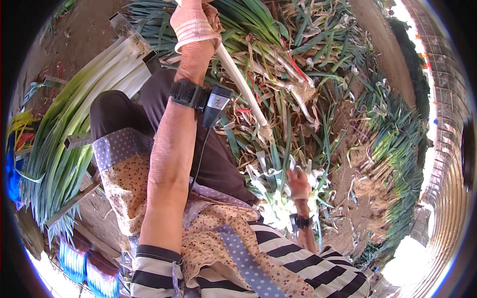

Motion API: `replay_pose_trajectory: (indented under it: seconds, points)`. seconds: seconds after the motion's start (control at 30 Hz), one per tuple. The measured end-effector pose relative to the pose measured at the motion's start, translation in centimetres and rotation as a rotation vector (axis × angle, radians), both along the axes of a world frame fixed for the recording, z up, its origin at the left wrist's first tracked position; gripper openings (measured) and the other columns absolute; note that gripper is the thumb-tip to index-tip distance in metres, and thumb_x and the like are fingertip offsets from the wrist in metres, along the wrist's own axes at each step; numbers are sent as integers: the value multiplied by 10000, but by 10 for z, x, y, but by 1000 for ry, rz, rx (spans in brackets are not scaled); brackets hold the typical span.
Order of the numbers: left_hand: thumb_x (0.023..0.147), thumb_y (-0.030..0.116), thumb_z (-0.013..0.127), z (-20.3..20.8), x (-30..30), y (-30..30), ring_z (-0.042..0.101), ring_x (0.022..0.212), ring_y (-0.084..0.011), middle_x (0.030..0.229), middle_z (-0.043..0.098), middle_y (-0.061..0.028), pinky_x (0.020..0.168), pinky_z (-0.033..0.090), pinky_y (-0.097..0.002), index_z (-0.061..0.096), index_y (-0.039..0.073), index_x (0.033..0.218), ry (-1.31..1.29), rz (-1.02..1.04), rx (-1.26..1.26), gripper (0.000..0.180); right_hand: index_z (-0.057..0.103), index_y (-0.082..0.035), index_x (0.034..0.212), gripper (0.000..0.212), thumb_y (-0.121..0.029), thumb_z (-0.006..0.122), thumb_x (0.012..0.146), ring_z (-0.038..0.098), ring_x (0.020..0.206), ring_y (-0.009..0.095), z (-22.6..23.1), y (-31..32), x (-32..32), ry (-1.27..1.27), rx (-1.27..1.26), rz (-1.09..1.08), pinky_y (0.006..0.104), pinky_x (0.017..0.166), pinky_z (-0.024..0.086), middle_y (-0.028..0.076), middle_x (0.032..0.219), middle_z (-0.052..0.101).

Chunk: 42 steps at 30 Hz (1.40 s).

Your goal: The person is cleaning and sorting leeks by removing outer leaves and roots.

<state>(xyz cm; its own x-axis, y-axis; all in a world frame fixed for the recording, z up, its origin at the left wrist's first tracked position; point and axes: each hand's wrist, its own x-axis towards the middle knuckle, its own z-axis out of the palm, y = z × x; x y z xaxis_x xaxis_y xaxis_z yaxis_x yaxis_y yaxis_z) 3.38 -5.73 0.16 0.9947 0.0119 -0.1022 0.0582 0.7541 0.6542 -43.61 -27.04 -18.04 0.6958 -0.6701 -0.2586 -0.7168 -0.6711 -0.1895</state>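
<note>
- The middle leek point(241, 82) was creamy white.
- The bundle at left point(94, 92) shaded from white to green.
- The left glove point(198, 29) was pale pink, its cuff whitish-banded.
- The near apron point(121, 174) mixed reddish-brown flowers on cream with white-dotted grey-lilac bands.
- The shirt point(298, 265) was black-and-white striped.
- The trousers point(218, 164) were dark brown.

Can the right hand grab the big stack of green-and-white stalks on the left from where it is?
Probably not: the right hand is well off to the right, and the left arm and bent knees seem to lie between it and the stack of stalks.
</note>
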Motion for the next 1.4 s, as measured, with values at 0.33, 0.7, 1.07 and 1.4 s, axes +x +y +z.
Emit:
replay_pose_trajectory:
  seconds: [0.33,0.7,1.07,1.4]
  points:
    - [863,548,568,-20,-2,18,353,313,-122,423,396,-4,312,273,-274,585,43,704,26,6,-33,530,653,-51,960,250,-262,644,827,418,555,48,125,141,218,-366,649,-191,235,498,346,-40,639,506]
    - [916,535,487,-14,-33,12,317,265,-133,380,360,3,274,264,-276,616,9,737,175,-286,-112,570,636,26,1039,314,-88,716,758,457,616,47,150,166,128,-631,873,-487,195,538,341,-38,762,572]
    - [859,433,630,16,40,115,422,395,-126,550,477,-10,352,322,-269,578,52,800,-19,355,-199,390,593,-89,1149,484,-359,672,756,578,942,343,-23,19,-111,587,168,207,453,788,453,170,1038,617]
    - [793,322,721,-13,74,336,559,737,-241,979,550,-90,601,496,-406,540,74,1077,292,676,124,418,645,-114,1098,541,-491,658,711,577,1028,334,11,108,26,254,189,135,423,873,449,156,1091,625]
